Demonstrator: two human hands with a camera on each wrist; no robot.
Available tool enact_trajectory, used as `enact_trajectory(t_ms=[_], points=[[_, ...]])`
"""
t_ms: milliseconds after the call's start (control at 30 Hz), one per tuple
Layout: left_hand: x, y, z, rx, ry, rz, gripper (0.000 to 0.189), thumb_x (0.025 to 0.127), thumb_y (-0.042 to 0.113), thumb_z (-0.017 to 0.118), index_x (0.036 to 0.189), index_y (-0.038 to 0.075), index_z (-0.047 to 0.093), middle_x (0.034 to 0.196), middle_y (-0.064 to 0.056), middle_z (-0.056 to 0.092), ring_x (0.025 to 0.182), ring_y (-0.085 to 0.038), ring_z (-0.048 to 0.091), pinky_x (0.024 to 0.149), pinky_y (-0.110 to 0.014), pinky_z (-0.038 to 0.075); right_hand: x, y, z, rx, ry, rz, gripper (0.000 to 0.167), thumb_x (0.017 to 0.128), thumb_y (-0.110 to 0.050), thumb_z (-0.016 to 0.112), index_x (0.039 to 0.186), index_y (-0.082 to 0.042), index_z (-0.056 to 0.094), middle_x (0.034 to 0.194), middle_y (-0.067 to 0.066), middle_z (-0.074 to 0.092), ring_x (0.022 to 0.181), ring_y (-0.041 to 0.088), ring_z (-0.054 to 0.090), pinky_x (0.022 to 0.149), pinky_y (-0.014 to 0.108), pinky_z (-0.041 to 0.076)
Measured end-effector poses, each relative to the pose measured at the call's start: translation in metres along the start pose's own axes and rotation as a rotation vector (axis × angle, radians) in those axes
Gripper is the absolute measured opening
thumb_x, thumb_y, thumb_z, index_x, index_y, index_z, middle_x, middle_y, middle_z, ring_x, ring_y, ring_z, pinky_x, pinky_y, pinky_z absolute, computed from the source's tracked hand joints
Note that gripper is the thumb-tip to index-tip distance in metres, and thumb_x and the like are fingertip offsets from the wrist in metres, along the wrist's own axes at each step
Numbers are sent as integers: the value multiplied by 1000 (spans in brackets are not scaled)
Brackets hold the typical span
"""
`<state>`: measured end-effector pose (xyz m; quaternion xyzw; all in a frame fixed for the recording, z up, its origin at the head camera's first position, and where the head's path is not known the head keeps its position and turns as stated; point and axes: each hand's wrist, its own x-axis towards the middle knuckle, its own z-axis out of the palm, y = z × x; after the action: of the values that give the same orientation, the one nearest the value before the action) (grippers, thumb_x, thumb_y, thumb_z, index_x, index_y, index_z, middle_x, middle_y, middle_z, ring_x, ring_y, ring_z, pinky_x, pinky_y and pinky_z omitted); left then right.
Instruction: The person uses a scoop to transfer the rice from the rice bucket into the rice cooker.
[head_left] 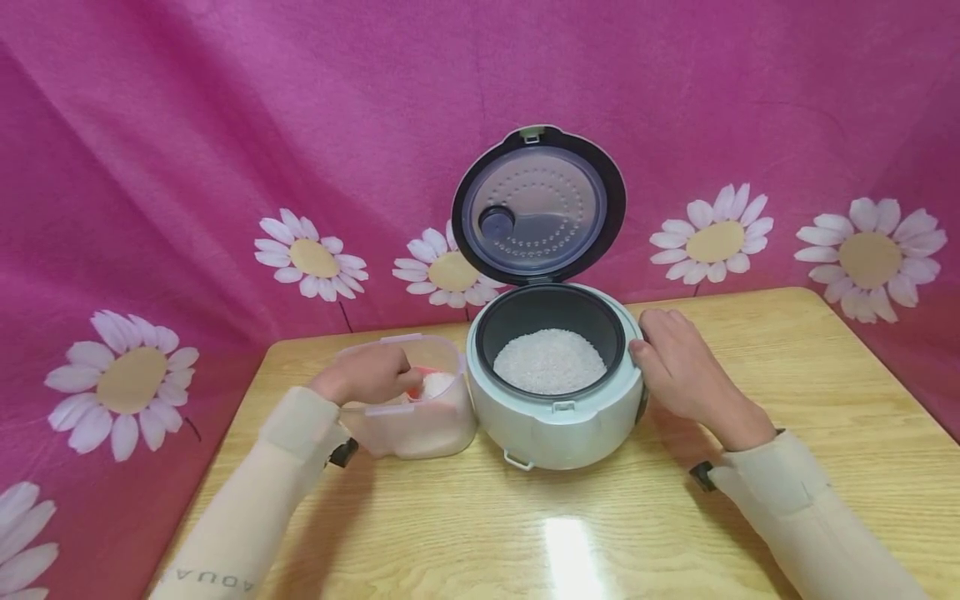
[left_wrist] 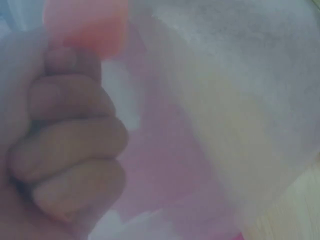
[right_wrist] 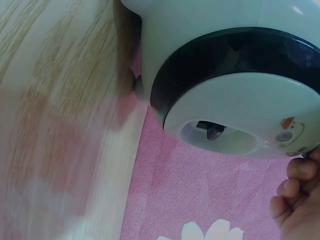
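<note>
My left hand (head_left: 371, 375) reaches into a clear plastic container (head_left: 423, 433) on the table. Its fingers are curled round a red scoop (left_wrist: 90, 25), largely covered by the hand, and white rice shows beside it in the head view. Touching the container's right side stands a pale green rice cooker (head_left: 562, 437), its lid (head_left: 540, 200) raised. A heap of white rice (head_left: 550, 362) fills the lower part of its dark inner pot (head_left: 517, 312). At the cooker's right side, my right hand (head_left: 682, 367) grips the body, thumb by the upper rim.
All this stands on a light wooden table (head_left: 465, 533). Behind and to the left hangs a pink cloth (head_left: 360, 125) printed with white daisies. The raised lid leans back close to the cloth. A wire-like catch (head_left: 517, 461) sticks out at the cooker's lower front.
</note>
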<state>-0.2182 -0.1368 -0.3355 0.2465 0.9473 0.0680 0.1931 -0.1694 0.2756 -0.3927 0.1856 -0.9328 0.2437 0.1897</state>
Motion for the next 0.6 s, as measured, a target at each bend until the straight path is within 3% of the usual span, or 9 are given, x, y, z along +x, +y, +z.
enact_trajectory(t_ms=[200, 467, 600], points=[[-7, -4, -11, -85, -9, 0, 31, 100, 25, 51, 93, 11, 78, 68, 5, 45, 63, -10, 43, 65, -27, 39, 0, 1, 1, 2, 11, -9, 11, 96, -16, 48, 94, -7, 53, 80, 5, 48, 83, 20, 43, 74, 38, 36], [-16, -12, -22, -88, 74, 31, 31, 98, 23, 51, 76, 13, 71, 68, 6, 52, 67, -10, 50, 71, -27, 44, 0, 0, 0, 8, 12, -9, 12, 97, -17, 46, 94, -7, 52, 80, 6, 48, 84, 21, 43, 75, 38, 35], [-21, -14, -28, -97, 96, 42, 33, 97, 21, 51, 70, 13, 68, 63, 7, 46, 61, -9, 45, 65, -27, 41, 0, 0, 0, 9, 13, -8, 12, 97, -16, 46, 93, -7, 52, 80, 6, 47, 84, 21, 42, 75, 38, 35]])
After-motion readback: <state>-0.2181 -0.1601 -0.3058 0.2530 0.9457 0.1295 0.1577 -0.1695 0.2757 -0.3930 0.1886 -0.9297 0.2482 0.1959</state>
